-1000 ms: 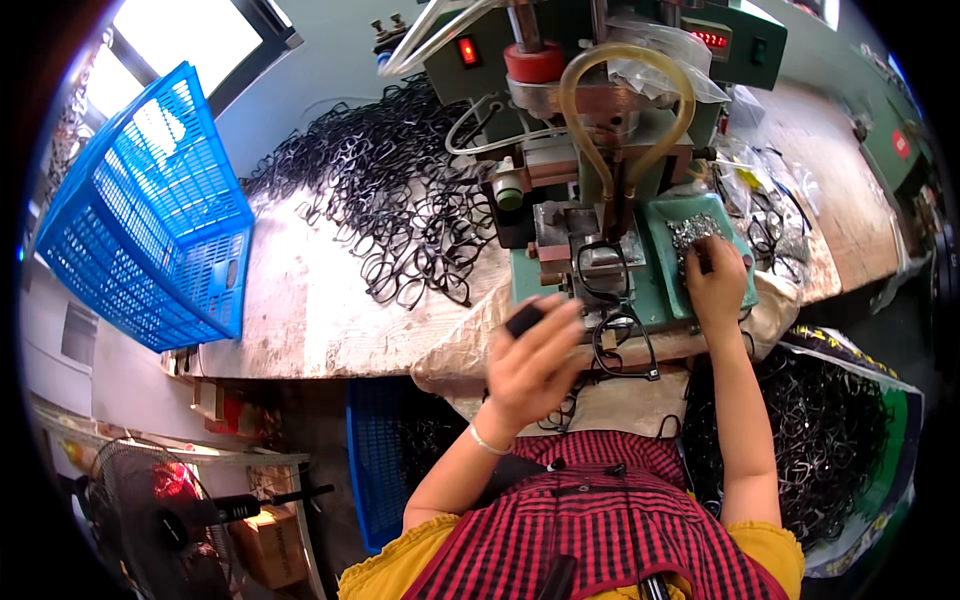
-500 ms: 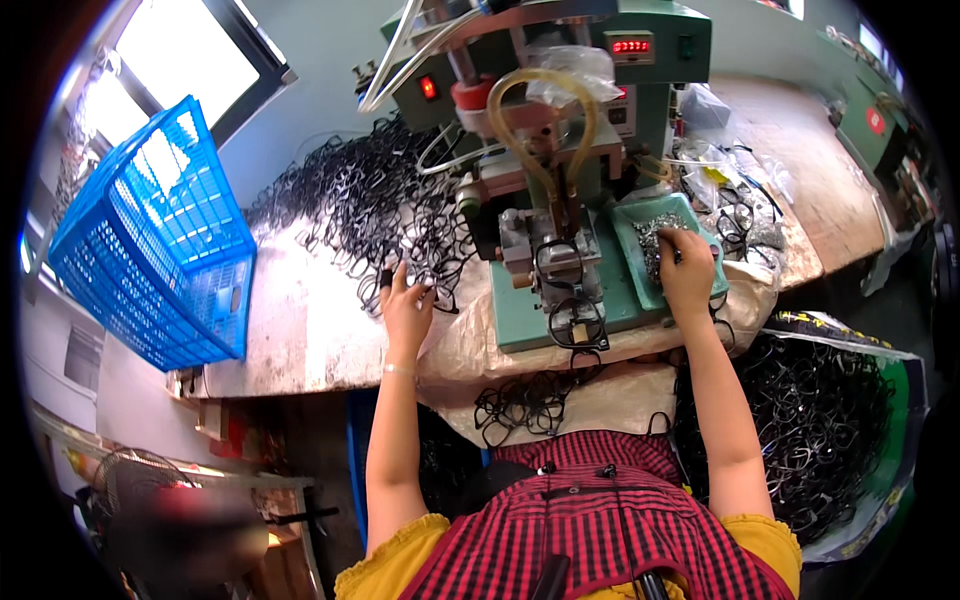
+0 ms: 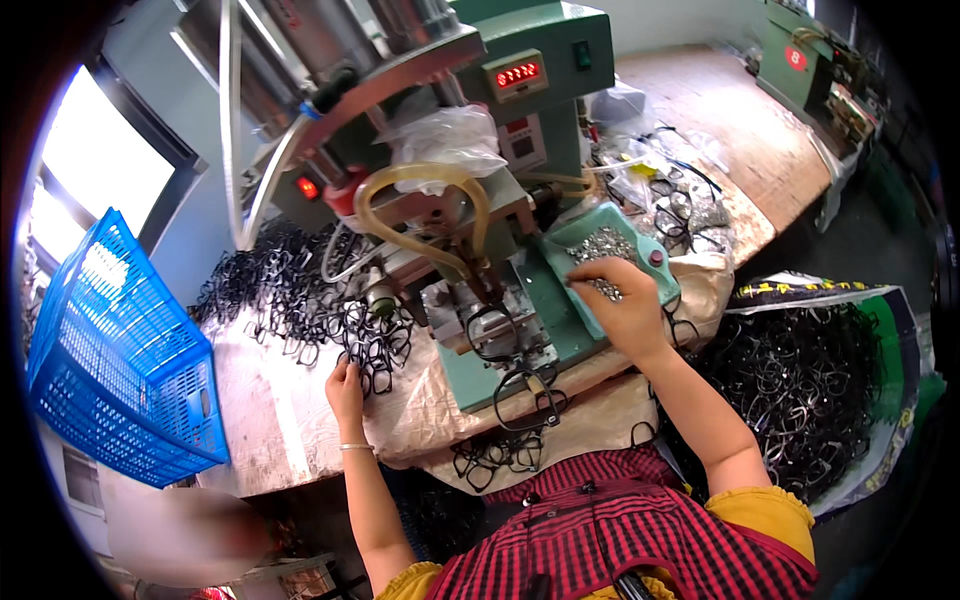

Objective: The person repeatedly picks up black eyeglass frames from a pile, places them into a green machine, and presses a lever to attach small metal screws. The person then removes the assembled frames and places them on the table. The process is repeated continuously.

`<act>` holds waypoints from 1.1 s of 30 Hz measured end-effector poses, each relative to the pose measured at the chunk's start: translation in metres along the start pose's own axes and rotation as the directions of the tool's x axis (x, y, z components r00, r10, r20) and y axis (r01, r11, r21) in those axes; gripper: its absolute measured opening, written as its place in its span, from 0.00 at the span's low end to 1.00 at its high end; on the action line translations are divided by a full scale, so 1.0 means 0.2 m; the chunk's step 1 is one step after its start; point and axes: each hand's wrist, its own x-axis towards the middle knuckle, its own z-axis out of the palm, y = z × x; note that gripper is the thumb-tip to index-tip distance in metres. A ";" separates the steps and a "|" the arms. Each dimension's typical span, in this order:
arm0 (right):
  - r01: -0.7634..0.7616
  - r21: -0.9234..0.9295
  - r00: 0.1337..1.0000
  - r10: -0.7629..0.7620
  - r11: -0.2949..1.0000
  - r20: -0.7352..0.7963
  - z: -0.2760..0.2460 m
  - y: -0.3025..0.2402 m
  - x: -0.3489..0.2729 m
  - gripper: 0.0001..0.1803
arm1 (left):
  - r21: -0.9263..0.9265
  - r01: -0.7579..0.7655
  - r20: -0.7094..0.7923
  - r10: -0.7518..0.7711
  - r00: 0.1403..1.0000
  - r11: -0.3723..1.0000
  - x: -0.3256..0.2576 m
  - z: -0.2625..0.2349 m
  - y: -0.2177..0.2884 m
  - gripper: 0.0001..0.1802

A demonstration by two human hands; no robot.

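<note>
My left hand (image 3: 346,392) is at the near edge of a heap of black eyeglass frames (image 3: 280,275), its fingers closed on one frame's rim. My right hand (image 3: 628,308) is over a green tray (image 3: 592,318) of small shiny metal parts (image 3: 604,246). Its thumb and fingers are pinched together; whatever is between them is too small to make out. Between my hands, a black eyeglass frame (image 3: 528,424) sits at the fixture of a green press machine (image 3: 470,384), touched by neither hand.
A blue plastic crate (image 3: 130,370) stands at the left. More frames (image 3: 500,455) lie on the cloth at my lap. A large sack (image 3: 800,400) full of black frames is at the right. Clear bags and loose frames (image 3: 680,205) lie behind the tray.
The view has turned and moved nearer the machine. My left hand's spread fingers have closed at the frames. My right hand remains at the tray, and the machine's red display has changed.
</note>
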 end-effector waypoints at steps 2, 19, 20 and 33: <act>0.045 0.021 0.999 -0.045 0.999 0.024 0.05 -0.07 0.04 0.11 | 0.261 -0.294 -0.138 0.337 0.931 0.920 -0.06 0.10 0.30 0.13; -0.193 0.382 0.979 0.148 0.904 0.144 0.29 -0.28 0.05 0.30 | -0.651 -0.576 -0.217 0.606 0.766 0.494 -0.32 0.27 1.65 0.08; -0.175 0.320 0.981 0.138 0.931 0.135 0.26 -0.32 0.04 0.30 | -0.610 -0.632 -0.230 0.656 0.719 0.479 -0.33 0.27 1.63 0.08; 0.115 -0.683 0.990 -0.142 0.721 0.017 -0.13 0.40 0.04 0.06 | -0.369 -0.856 0.195 0.930 0.310 0.363 -0.54 0.40 1.54 0.12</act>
